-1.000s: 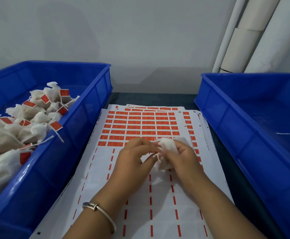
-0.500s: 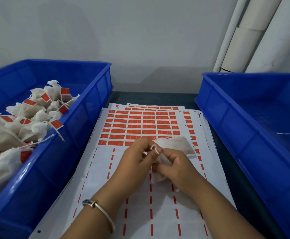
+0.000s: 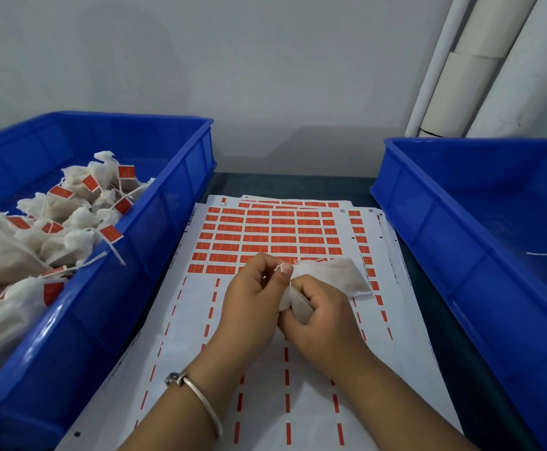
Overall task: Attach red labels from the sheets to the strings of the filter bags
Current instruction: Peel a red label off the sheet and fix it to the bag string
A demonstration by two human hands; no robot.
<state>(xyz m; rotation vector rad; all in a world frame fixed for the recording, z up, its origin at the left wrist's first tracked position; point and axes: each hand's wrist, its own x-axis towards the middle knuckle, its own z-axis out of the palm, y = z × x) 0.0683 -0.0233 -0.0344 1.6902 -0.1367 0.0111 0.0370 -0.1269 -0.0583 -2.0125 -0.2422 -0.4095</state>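
- The left hand (image 3: pixel 255 289) and right hand (image 3: pixel 322 315) are working pressed together over the label sheet (image 3: pixel 265 369), and the picture has shifted in the last second.
- A second ago the filter bag (image 3: pixel 337 277) was bunched up and mostly buried in the right hand; now it is opening out, fanning flat beyond the right knuckles.
- The string (image 3: pixel 281 267) is coming free too: a small white loop is now showing at the left fingertips, where thumb and forefinger are pinching it.
- The right hand is curling around the lower corner of the bag, holding it just off the sheet.
- My reading: the string end is being teased out and held ready, so the label step is next. No red label is on this string yet.
- The red labels (image 3: pixel 265 237) are lying in rows just beyond the fingertips, close enough for a short reach; the strip beneath the wrists is already peeled, with only red dashes left.
- Off to the left of the left hand, the left bin (image 3: pixel 155 229) is holding a pile of tagged bags (image 3: pixel 70 229), red tags on their strings.
- Off to the right of the right hand, the right bin (image 3: pixel 460 242) is showing a couple of loose white strings at its far edge.
- Writing: the labels are carrying small pale print, too small to read. Tiny black marks are sitting along the sheet margins, unreadable as well. No brand is legible anywhere.
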